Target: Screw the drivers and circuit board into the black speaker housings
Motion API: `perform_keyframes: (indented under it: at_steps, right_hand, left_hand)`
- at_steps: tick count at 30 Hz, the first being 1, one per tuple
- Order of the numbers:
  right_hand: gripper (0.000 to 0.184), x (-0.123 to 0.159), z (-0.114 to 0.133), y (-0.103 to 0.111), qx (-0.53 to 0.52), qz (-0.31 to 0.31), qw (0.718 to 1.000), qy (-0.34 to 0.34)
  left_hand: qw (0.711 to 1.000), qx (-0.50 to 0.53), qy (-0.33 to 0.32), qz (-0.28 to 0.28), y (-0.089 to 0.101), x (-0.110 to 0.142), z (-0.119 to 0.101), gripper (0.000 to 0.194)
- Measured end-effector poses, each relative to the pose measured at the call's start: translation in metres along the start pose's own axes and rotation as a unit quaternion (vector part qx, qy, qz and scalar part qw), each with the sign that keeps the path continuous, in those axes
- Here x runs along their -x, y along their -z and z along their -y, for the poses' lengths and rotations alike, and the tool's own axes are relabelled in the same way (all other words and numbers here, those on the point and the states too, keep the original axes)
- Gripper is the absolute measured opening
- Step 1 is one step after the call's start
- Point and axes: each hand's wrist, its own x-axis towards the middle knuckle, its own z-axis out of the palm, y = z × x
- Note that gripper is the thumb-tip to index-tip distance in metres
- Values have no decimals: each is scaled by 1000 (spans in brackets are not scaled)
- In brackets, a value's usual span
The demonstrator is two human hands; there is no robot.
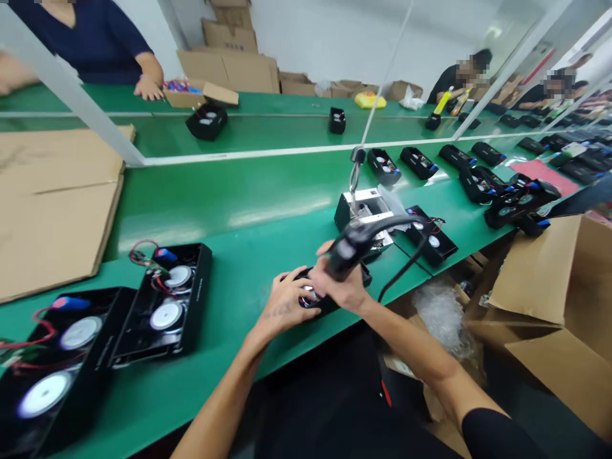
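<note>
My right hand [345, 288] is closed round the grip of a black electric screwdriver [356, 242], which hangs from a cord and points down at a black speaker housing [321, 301] on the green belt. My left hand [285, 305] rests on that housing with its fingers curled over the near left end, holding it still. The housing is mostly hidden under both hands.
Two open black speaker units [168, 306] with white cones and red wires lie at the left. A flat cardboard sheet [52, 204] is at far left. More black units [519, 201] line the belt to the right. Cardboard boxes [559, 299] stand at right. Other people work across the belt.
</note>
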Motion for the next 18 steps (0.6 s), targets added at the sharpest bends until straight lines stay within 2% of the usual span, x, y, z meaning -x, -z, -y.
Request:
perform_keyframes:
  at_steps: [2,4,5,7,10,12,15,16,18]
  right_hand:
    - [40,-11,14,27,-19,-131,990,38]
    - [39,-18,22,65,77,-287,953,55]
    - [39,-20,23,85,100,-322,940,58]
    - [42,-22,17,123,133,-352,925,52]
    - [45,-18,-4,158,203,-358,911,19]
    - [54,-4,-18,164,258,-354,899,6]
    - [61,44,-35,146,338,-349,874,12]
    - [52,67,-41,135,360,-342,868,14]
    - [30,117,-53,108,400,-283,872,5]
  left_hand:
    - [998,18,2,57,21,-18,9,13]
    - [993,35,2,110,40,-34,15,21]
    - [990,41,1,132,48,-40,17,24]
    - [985,48,0,164,60,-48,19,31]
    - [980,55,1,190,66,-54,19,36]
    - [979,55,3,197,68,-54,21,38]
    - [981,43,7,187,67,-53,23,39]
    - [984,34,6,175,65,-52,24,39]
    - [989,7,-1,145,60,-47,22,37]
